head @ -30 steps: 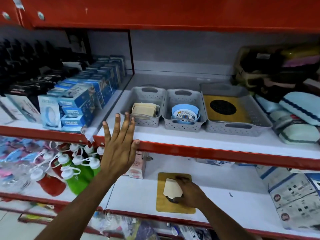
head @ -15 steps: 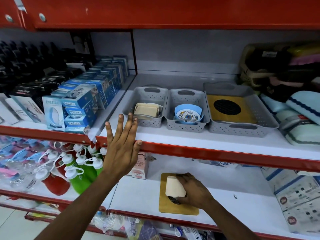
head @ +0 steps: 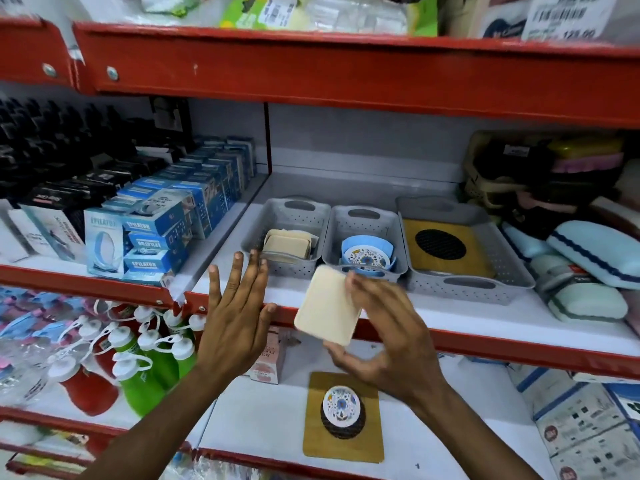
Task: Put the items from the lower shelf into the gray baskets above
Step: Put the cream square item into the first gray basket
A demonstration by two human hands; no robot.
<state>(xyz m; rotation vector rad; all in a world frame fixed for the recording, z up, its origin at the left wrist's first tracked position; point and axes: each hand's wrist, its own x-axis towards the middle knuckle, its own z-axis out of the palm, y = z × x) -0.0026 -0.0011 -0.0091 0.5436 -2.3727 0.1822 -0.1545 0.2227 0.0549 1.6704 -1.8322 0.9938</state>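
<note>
1. Two items left on the lower shelf (head: pixel 263 420), nearest the camera: a tan mat (head: pixel 372 441) lying flat, and a round patterned disc (head: pixel 341 406) sitting on a dark pad on top of it. The cream pad that lay over them a second ago is gone from there.
2. Right hand (head: pixel 388 344) has lifted that cream pad (head: pixel 327 306) clear of the lower shelf; grip pinches it by the edges, thumb below, fingers on the far edge, pad tilted. It now hangs level with the red shelf lip, just in front of the baskets.
3. Left hand (head: pixel 235 327), fingers spread, empty, has stayed by the shelf lip since before the lift.
4. Meaning: one pickup done, drop still to make. Likely target is the left basket (head: pixel 287 216), which holds like pads.
5. Three gray baskets on the shelf above, side by side. Left: a small stack of cream pads, count unclear. Middle basket (head: pixel 363 225): blue rounds, a patterned one on top. Right basket (head: pixel 485 271): one tan mat with a dark round inset.
</note>
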